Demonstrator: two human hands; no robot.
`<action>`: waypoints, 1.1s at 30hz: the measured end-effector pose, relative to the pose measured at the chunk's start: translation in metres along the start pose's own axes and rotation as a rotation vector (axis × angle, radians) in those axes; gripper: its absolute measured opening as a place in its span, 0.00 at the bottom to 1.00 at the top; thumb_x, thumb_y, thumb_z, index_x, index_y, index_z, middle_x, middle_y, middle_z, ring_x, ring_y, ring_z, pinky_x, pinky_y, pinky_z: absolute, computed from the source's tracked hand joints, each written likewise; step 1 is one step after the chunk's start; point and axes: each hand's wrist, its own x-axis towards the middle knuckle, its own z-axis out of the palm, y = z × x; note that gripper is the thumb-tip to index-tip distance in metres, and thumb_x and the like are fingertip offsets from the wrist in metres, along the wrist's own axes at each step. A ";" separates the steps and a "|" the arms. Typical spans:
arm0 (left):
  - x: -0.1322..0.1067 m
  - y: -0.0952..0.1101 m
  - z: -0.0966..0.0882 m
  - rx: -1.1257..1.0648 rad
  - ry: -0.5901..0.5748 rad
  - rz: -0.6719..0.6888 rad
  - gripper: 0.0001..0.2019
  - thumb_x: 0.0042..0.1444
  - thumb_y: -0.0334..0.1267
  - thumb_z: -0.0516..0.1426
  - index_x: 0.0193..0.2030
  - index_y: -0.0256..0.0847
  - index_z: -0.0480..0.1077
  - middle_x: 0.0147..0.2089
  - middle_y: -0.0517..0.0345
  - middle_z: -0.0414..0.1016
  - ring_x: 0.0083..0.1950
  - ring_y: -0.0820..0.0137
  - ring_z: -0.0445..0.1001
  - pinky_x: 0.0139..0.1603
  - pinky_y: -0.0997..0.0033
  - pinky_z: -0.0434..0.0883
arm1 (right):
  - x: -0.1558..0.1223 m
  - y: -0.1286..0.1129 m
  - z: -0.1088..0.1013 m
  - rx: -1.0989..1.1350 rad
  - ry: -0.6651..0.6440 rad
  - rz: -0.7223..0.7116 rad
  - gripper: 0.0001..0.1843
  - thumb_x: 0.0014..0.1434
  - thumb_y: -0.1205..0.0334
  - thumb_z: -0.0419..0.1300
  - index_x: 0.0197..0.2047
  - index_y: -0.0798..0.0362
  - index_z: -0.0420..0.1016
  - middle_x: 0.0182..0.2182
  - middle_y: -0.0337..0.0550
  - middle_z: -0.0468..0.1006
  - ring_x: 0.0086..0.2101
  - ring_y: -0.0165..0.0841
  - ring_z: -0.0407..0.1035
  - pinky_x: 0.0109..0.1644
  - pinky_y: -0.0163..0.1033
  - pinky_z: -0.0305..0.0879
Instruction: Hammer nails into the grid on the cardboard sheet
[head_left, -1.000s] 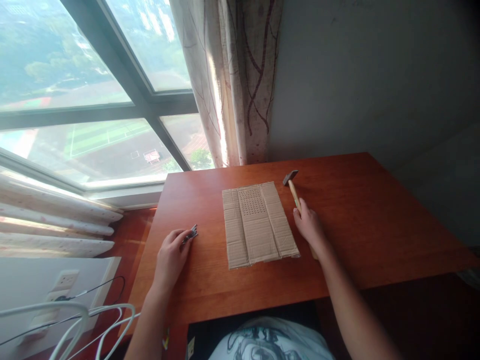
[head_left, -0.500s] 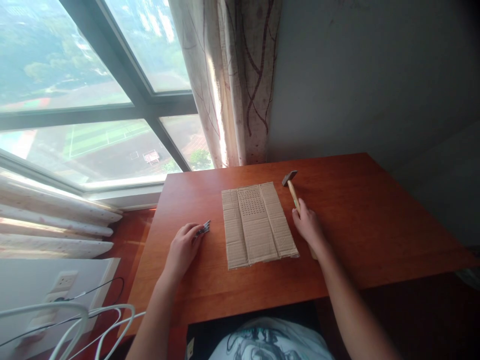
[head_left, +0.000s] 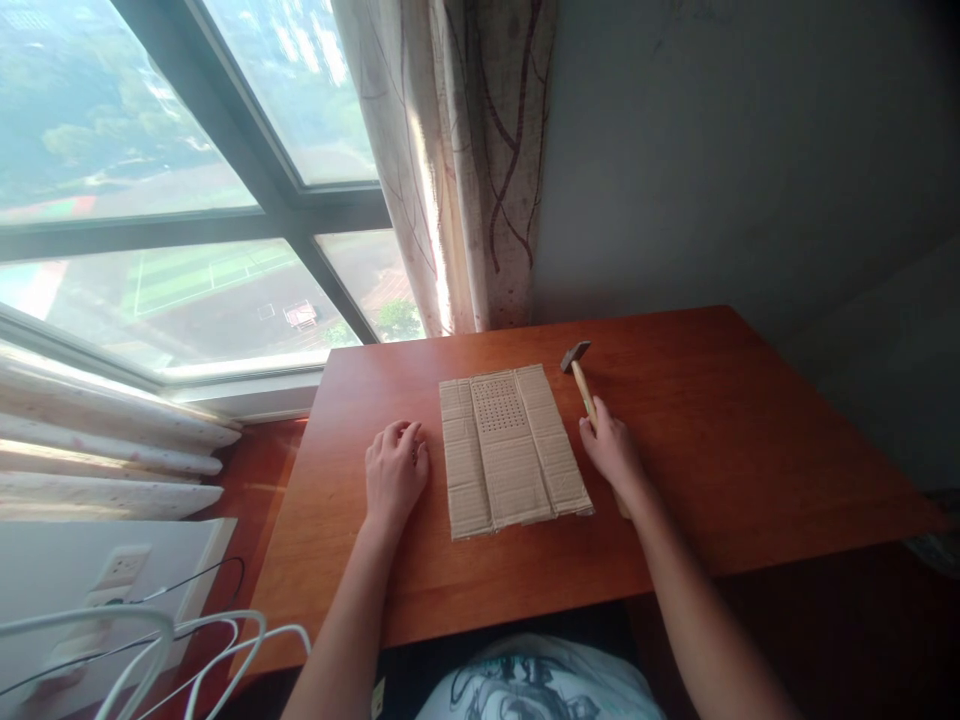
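A flat piece of brown cardboard [head_left: 517, 470] lies on the red-brown wooden table [head_left: 712, 440], with a grid of small holes [head_left: 499, 405] in its far half. My left hand [head_left: 395, 470] rests knuckles up just left of the cardboard. Its fingers are curled and hide whatever they hold. My right hand [head_left: 611, 450] is closed round the wooden handle of a small hammer [head_left: 579, 368] just right of the cardboard. The dark hammer head points away from me and lies on the table.
A large window [head_left: 187, 200] and a patterned curtain [head_left: 480, 160] stand behind the table's far left. A grey wall is at the back right. White cables [head_left: 150, 650] and a wall socket [head_left: 120, 570] are at the lower left, below the table's left edge.
My left hand, which held a bundle of thin dark nails, slid right and forward to the cardboard's left edge; the nails no longer show. My right hand stayed on the hammer.
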 end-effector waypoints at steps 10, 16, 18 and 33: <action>-0.005 -0.009 0.002 -0.010 0.041 0.022 0.14 0.63 0.37 0.52 0.52 0.39 0.72 0.53 0.47 0.73 0.51 0.57 0.70 0.51 0.58 0.67 | -0.001 0.001 0.002 -0.002 0.014 -0.011 0.25 0.66 0.64 0.51 0.64 0.66 0.60 0.45 0.64 0.80 0.43 0.46 0.78 0.44 0.41 0.70; -0.005 -0.009 0.003 -0.046 0.053 0.018 0.14 0.61 0.36 0.52 0.52 0.39 0.72 0.53 0.48 0.74 0.52 0.57 0.70 0.52 0.58 0.68 | 0.000 0.000 0.000 -0.002 0.007 -0.007 0.25 0.66 0.64 0.50 0.64 0.66 0.61 0.44 0.63 0.81 0.42 0.46 0.78 0.43 0.41 0.71; -0.004 -0.008 0.004 -0.057 0.055 0.019 0.14 0.61 0.36 0.52 0.52 0.40 0.72 0.53 0.48 0.74 0.52 0.57 0.70 0.52 0.58 0.68 | 0.000 -0.001 -0.001 -0.002 0.003 -0.003 0.26 0.67 0.64 0.50 0.64 0.66 0.60 0.44 0.64 0.81 0.42 0.46 0.78 0.42 0.41 0.71; 0.019 -0.004 0.007 -0.015 0.046 -0.040 0.13 0.62 0.37 0.51 0.49 0.41 0.74 0.51 0.48 0.75 0.49 0.57 0.71 0.51 0.59 0.68 | 0.000 0.002 0.002 0.039 0.013 -0.019 0.26 0.66 0.63 0.50 0.64 0.66 0.61 0.42 0.60 0.81 0.41 0.44 0.78 0.43 0.41 0.70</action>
